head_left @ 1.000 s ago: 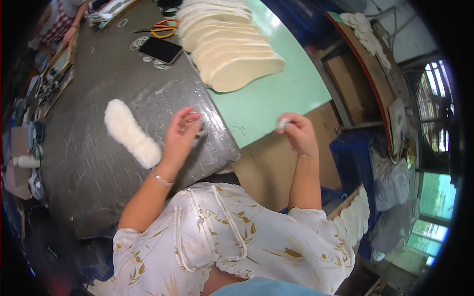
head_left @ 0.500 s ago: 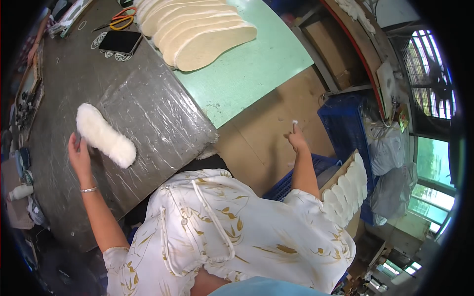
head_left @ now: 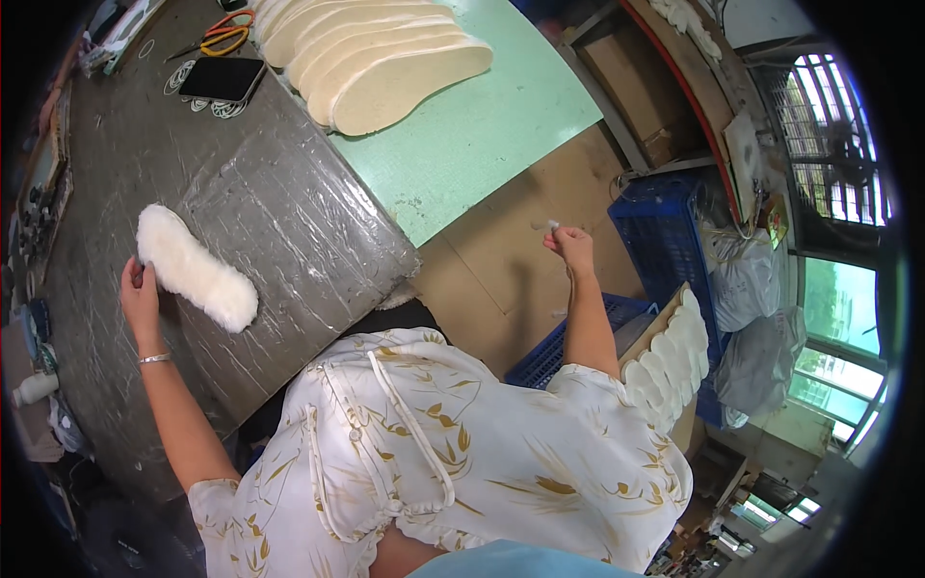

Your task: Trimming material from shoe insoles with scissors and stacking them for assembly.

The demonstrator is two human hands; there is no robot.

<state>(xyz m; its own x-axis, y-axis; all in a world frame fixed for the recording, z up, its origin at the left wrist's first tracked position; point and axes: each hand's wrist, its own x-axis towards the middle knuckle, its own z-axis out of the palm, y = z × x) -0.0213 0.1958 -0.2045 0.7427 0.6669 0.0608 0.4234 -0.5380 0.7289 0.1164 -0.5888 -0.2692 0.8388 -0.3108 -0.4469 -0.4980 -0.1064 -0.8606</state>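
A fluffy cream-white insole (head_left: 198,270) lies slantwise on the plastic-covered table (head_left: 318,212). My left hand (head_left: 141,299), with a bracelet on its wrist, is at the insole's left edge, its thumb and fingers closed on the rim. Past the table's right side, my right hand (head_left: 574,249) is raised over the brown floor area, fingers pinched together. A tiny whitish tuft (head_left: 552,224) shows at those fingertips; it looks like fluff, but is too small to be sure.
Overlapping beige insoles (head_left: 405,87) lie in a row on a green board (head_left: 453,164). A black phone (head_left: 224,79) and orange-handled scissors (head_left: 226,37) are at the far left. Blue crates (head_left: 660,226), white bags (head_left: 747,284) and a board with overlapping white pieces (head_left: 665,361) stand right.
My right hand has drawn its stretched finger in to a pinch and turned inward. My left fingers have closed at the insole's edge, and the insole has shifted slightly toward me.
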